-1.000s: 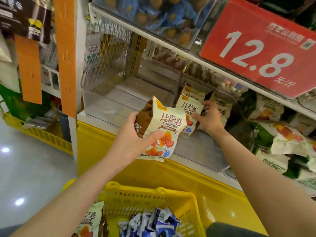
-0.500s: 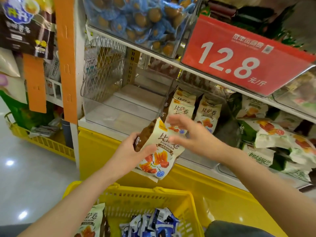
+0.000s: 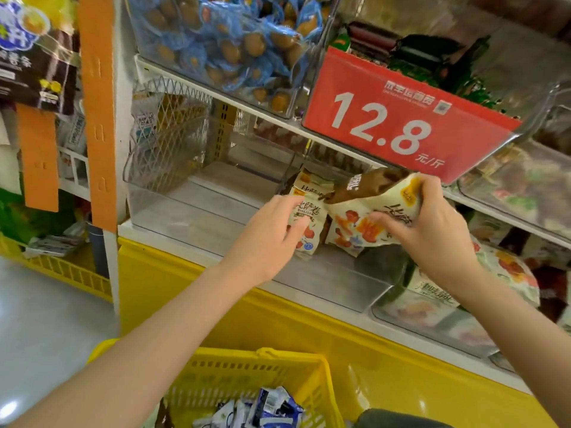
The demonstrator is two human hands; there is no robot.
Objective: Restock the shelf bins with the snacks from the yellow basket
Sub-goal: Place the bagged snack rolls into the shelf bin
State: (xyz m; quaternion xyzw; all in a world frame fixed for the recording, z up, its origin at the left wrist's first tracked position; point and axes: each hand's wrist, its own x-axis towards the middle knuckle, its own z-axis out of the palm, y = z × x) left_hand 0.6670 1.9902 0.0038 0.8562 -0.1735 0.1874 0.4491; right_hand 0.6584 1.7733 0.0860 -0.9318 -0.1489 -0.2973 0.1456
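Moved: snack packet (image 3: 361, 220) now in right hand (image 3: 432, 230), gripped over clear bin (image 3: 216, 220); left hand (image 3: 268, 239), fingers relaxed, touches standing packet (image 3: 309, 208).

At 6 o'clock the frame edge cuts off the yellow basket (image 3: 234, 359). At 3 o'clock the right hand (image 3: 432, 233) covers part of the print on the snack bag (image 3: 361, 220).

Hands: two, left hand (image 3: 268, 239) and right hand (image 3: 432, 236). Cream-and-brown snack bags: three I can make out, one held bag (image 3: 355, 223) in the right hand, a front bag (image 3: 309, 211) and a rear bag (image 3: 309, 182) standing in the clear bin (image 3: 324, 282). Red price sign (image 3: 401, 118): one. Yellow basket (image 3: 234, 381): one. Blue-and-white packets (image 3: 265, 406) inside it: I cannot count them. Blue-wrapped snacks (image 3: 222, 41) overhead: too many for me to count.
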